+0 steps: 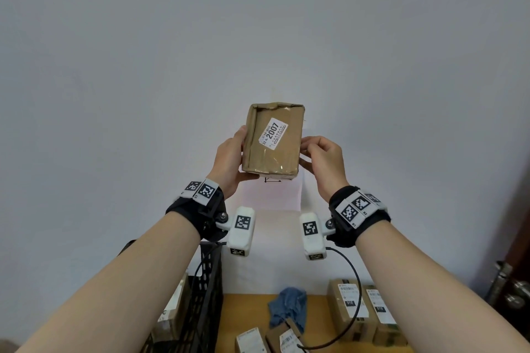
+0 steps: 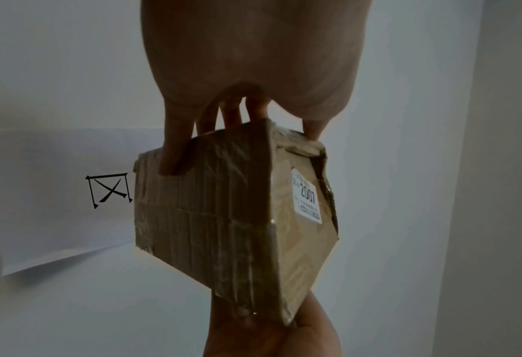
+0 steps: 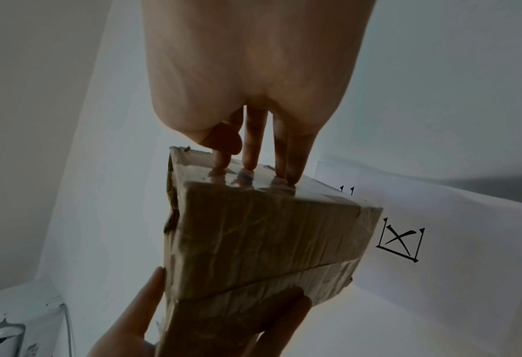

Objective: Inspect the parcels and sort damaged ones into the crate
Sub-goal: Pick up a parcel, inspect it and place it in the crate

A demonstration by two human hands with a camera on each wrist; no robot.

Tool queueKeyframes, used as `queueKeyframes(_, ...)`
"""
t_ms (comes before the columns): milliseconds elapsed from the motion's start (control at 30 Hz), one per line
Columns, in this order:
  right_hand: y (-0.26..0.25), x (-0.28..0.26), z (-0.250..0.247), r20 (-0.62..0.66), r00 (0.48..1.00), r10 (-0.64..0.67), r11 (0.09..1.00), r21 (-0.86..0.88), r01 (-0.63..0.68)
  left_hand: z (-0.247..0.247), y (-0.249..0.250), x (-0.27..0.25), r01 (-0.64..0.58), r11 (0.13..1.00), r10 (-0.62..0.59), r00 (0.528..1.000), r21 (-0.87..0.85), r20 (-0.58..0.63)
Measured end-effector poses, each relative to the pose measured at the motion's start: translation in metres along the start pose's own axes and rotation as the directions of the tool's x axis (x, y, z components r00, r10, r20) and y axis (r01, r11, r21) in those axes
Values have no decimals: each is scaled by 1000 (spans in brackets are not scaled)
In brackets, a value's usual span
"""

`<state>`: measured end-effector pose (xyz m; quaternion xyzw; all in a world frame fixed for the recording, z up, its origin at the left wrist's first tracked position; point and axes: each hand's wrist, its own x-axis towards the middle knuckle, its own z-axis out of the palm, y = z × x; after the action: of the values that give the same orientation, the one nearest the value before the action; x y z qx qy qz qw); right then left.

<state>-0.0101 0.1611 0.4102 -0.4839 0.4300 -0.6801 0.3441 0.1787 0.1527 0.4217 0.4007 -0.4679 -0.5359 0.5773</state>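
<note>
- While both hands hold it up in front of the wall, the parcel [image 1: 272, 142] sits squarely between them, long axis running up and away from the wrists, its labelled face turned toward the head camera.
- The left hand [image 1: 229, 162] clasps the parcel's left side: in the left wrist view its fingers [image 2: 174, 149] curl over the taped back face and its thumb presses the labelled side.
- The right hand [image 1: 324, 163] pinches the opposite long edge; in the right wrist view its fingertips [image 3: 249, 157] press down on the glossy tape, thumb hidden from that camera.
- The top end of the parcel, farthest from both grips, looks torn: a ragged open flap edge [image 1: 276, 106] shows in the head view, and a dark split runs beside the label [image 2: 307, 195] in the left wrist view. I judge this one damaged.
- The crate [image 1: 206, 292] lies well below the grip and off to the left, so the left hand is the nearer one; the coming move is likely a lowering down and leftward, with the long axis tipped to drop in past the rim.
- Below and to the right of the grip, other parcels [image 1: 352, 304] and a blue cloth [image 1: 288, 305] rest on the wooden table [image 1: 246, 312].
- Both forearms reach up and forward, wrists roughly level, palms facing each other across the parcel.
</note>
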Motion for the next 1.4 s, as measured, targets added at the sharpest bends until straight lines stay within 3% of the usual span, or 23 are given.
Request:
queueKeyframes(233, 15, -4, -6, -6, 999, 42, 999, -10, -42, -1, -22, 4, 2, 991, 0, 1000, 133, -14)
queueKeyframes(367, 42, -11, -17, -10, 985, 169, 985, -13, -170, -6, -53, 6, 97, 985, -96, 995, 141, -13)
queueKeyframes(500, 83, -23, -28, 55, 938, 342, 939, -48, -340, -13, -100, 6, 242, 951, -239, 970, 192, -41)
queueKeyframes(700, 166, -47, -52, 95, 821, 563, 818, -202, -538, -27, -198, 5, 425, 859, -398, 905, 286, -148)
queueKeyframes(933, 269, -73, -69, 126, 625, 771, 628, -322, -709, -47, -310, -5, 629, 723, -562, 776, 285, -286)
queueKeyframes(1200, 342, -85, -64, 170, 435, 884, 456, -513, -727, -79, -386, -13, 736, 619, -608, 670, 274, -425)
queueKeyframes(1267, 342, -84, -61, 196, 441, 876, 457, -631, -627, -86, -396, -16, 747, 601, -599, 656, 284, -459)
queueKeyframes(1333, 336, -76, -53, 260, 540, 801, 503, -781, -369, -92, -404, -18, 758, 593, -595, 640, 271, -487)
queueKeyframes(1400, 328, -65, -41, 321, 650, 689, 548, -817, -177, -98, -412, -17, 771, 588, -610, 621, 244, -493)
